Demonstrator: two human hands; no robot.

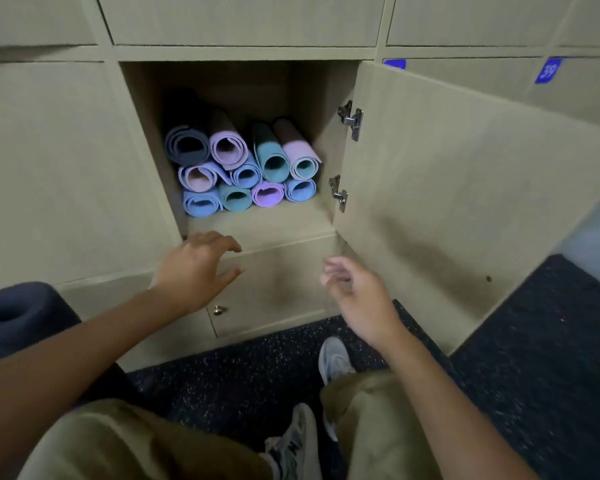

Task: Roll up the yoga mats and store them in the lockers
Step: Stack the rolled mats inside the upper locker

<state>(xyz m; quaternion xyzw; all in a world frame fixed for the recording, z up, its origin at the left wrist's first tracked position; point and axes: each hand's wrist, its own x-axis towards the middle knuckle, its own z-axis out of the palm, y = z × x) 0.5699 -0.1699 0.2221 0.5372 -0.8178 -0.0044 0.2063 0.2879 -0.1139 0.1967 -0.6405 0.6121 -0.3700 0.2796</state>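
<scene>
Ten rolled yoga mats (pixel 243 168) stacked in the open locker (pixel 257 223), both our hands empty.
Left to right: dark foam roll (pixel 18 317) on floor, left hand (pixel 196 268) fingers spread, right hand (pixel 355 292) loosely open, wood-grain door (pixel 465 188) with two metal hinges (pixel 351 119).

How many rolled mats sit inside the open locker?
10 rolled mats in the open locker: four in the top row, two in the middle, four along the bottom. More may be hidden behind.
</scene>
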